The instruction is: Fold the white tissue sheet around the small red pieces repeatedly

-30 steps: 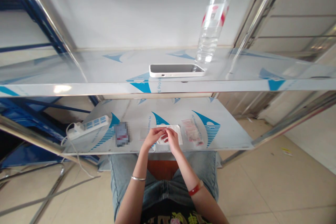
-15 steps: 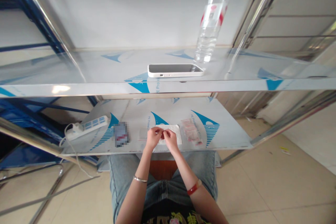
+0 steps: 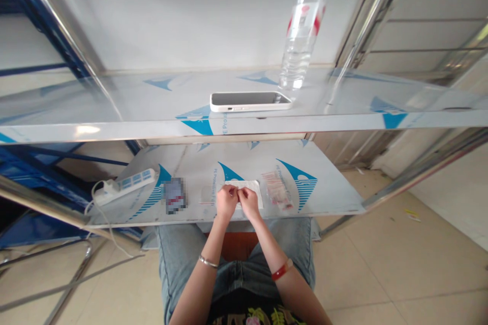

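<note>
My left hand (image 3: 227,201) and my right hand (image 3: 248,200) meet fingertip to fingertip above a white sheet (image 3: 258,190) on the lower shelf. Both are closed in a pinch, and whatever lies between the fingers is too small and hidden to name. Just right of the sheet is a clear plastic packet (image 3: 277,190) with reddish contents. To the left of my hands lies a small, flat, see-through bag (image 3: 206,194).
A pixelated dark item (image 3: 175,195) and a white power strip (image 3: 129,183) lie to the left on the lower shelf (image 3: 335,193). On the upper shelf (image 3: 152,106) above are a phone in a white case (image 3: 250,101) and a clear bottle (image 3: 303,35).
My left hand has turned a little and its wrist has shifted right. The fingertips remain together over the sheet. The whole view has moved slightly.
</note>
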### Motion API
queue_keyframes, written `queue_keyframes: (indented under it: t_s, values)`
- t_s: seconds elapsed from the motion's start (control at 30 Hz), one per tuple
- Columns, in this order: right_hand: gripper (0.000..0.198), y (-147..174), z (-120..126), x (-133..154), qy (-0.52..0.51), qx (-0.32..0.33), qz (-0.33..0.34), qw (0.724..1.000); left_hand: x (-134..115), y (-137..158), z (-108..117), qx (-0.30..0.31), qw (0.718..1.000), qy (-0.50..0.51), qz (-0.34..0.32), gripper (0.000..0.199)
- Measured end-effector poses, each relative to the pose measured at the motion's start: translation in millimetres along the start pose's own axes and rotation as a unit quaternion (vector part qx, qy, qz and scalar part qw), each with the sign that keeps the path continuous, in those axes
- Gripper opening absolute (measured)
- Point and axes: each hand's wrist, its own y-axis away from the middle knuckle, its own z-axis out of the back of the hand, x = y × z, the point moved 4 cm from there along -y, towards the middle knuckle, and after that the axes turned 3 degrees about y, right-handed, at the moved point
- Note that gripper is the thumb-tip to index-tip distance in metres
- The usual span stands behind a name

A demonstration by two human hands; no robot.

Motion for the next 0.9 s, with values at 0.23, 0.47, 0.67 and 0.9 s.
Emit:
queue_keyframes:
  t_s: [0.23, 0.47, 0.67, 0.9]
  values:
    - [0.027, -1, 5, 8, 0.029, -0.001, 0.021, 0.999, -5, 5, -3, -0.042, 0.999, 0.018, -0.006, 0.017]
    - [0.028, 1, 7, 11, 0.062, -0.011, 0.033, 0.997, -7, 5, -2, -0.046, 0.999, 0.006, 0.012, 0.02]
    - [0.027, 2, 9, 16, 0.084, -0.012, 0.032, 0.996, -10, 6, 0, -0.048, 0.998, 0.021, 0.027, 0.018]
    - [0.025, 7, 2, 15, 0.098, -0.007, 0.007, 0.995, -2, 3, 6, -0.076, 0.996, 0.008, 0.054, 0.023]
